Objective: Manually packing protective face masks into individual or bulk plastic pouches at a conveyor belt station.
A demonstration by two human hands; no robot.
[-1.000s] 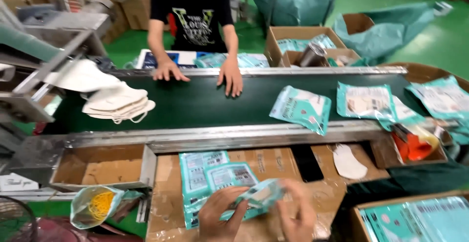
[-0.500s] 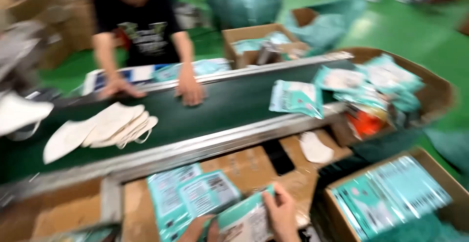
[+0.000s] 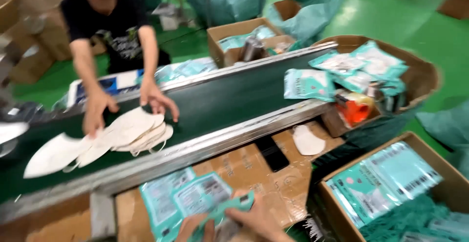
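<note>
Two hands (image 3: 229, 222), flat teal packet (image 3: 222, 210), crinkled

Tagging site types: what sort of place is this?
Likely a face-mask packing line in a factory: dark green conveyor belt, stacked white masks, cardboard box of teal packets, green-painted floor.

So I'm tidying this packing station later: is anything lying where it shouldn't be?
One white mask lies alone on the flattened cardboard below the conveyor belt, apart from the mask pile on the belt. Teal packets also heap unevenly at the belt's end, spilling over the box rim.
</note>
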